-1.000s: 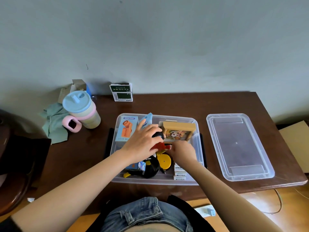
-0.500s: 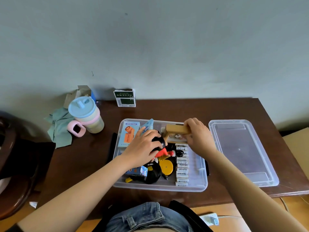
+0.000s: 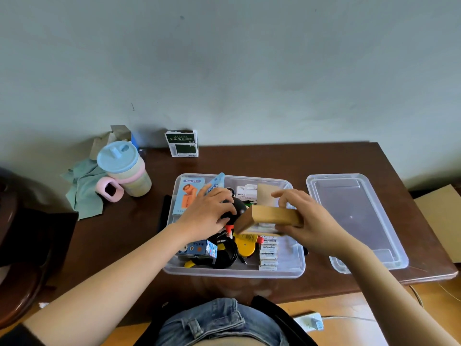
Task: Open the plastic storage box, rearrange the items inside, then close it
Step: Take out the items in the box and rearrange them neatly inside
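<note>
Above the open storage box point(image 3: 287, 270) on the table point(image 3: 299, 158), right hand point(image 3: 309, 221) grips a wooden frame point(image 3: 272, 217); left hand point(image 3: 207, 213) curls over a half-hidden black toy point(image 3: 238, 206). Lid point(image 3: 354, 216) lies beside the box.

Clear, glossy plastic for the storage box point(image 3: 287, 269) and its lid point(image 3: 354, 216). Smooth tan wood on the frame point(image 3: 272, 216). Dark, polished wood on the table point(image 3: 287, 158). Soft matt green cloth point(image 3: 84, 188). Printed card on the mini fan carton point(image 3: 187, 196).
</note>
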